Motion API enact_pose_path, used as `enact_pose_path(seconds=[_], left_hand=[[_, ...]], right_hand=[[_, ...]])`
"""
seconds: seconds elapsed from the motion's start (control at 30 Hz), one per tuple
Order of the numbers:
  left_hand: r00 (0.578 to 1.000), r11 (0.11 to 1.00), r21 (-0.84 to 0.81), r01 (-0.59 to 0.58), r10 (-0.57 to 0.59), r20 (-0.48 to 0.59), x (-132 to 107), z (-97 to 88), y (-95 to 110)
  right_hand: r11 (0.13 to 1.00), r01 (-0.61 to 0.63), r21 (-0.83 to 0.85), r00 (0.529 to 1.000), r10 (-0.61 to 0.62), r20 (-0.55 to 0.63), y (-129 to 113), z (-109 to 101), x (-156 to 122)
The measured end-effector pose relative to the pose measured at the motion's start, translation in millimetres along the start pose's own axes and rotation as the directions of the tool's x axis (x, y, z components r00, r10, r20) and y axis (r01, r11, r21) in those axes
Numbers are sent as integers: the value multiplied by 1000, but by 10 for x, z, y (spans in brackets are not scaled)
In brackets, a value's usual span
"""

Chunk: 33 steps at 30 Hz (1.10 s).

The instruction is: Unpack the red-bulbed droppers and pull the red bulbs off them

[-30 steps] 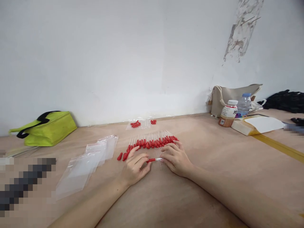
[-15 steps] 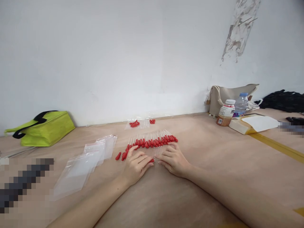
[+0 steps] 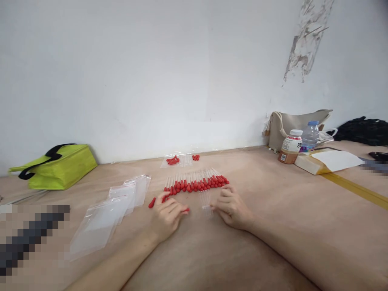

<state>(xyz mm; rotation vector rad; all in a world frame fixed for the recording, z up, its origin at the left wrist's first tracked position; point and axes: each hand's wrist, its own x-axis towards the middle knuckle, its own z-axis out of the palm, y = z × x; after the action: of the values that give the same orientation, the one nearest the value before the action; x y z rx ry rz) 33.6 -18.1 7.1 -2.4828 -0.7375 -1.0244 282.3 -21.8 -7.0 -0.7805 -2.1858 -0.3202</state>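
- Table [image 3: 273,210]: tan top, running to the white wall at 12 o'clock.
- Lime bag [image 3: 57,166]: at 10 o'clock by the wall, black handles. Its contents are hidden.
- Beige tote [image 3: 295,123]: at 2 o'clock against the wall, mouth open. I cannot tell what is inside.
- Clear zip bags [image 3: 119,202]: lying flat and overlapped at 9 o'clock from the hands.
- Row of droppers [image 3: 197,182]: red bulbs side by side, just past the hands at 12 o'clock.
- Clear pouch [image 3: 178,161]: at the wall, with loose red bulbs inside.
- Brown bottle [image 3: 290,146]: white cap, brown liquid, in front of the tote.
- Left hand [image 3: 166,216]: curled, thumb and fingers pinching a red bulb [image 3: 186,210].
- Right hand [image 3: 233,208]: curled, fingertips pinching a glass tube [image 3: 207,207], apart from the bulb.
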Motion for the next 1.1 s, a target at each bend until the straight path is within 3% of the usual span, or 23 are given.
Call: enact_pose_path(seconds=[0.1,0.2,0.33,0.4,0.47,0.63,0.77,0.9,1.1], left_hand=[[990,988,-67,140,-141,-12,-95,-109,-182],[919,911,-137,390,-393,1,-88,-164,-322],[722,720,-66,691,-682,113,43,-288,-503],[605,619,-22,785,-760,237,99,-400,-600],[530,561,18,828,-792,304,127,-507,-684],[508,555,90,827,-806,303,32,-514,-811],[480,537,41,842,-783,395,-105,-354,-868],[458,522,14,853,-761,460,-144,-312,-891],[454,518,112,848,-819,352,-110,-349,-899]], right_hand=[[987,-158,7,987,158,-24,62,-14,-7],[965,-260,32,966,260,0,94,18,-14],[937,-346,-46,937,347,38,125,45,-40],[931,-340,-136,936,349,46,133,38,-45],[926,-317,-205,942,333,48,126,26,-39],[915,-310,-258,933,345,103,57,29,-9],[902,-330,-279,912,381,153,-7,69,3],[900,-339,-274,914,384,129,-53,101,19],[913,-300,-278,935,339,104,-94,83,46]])
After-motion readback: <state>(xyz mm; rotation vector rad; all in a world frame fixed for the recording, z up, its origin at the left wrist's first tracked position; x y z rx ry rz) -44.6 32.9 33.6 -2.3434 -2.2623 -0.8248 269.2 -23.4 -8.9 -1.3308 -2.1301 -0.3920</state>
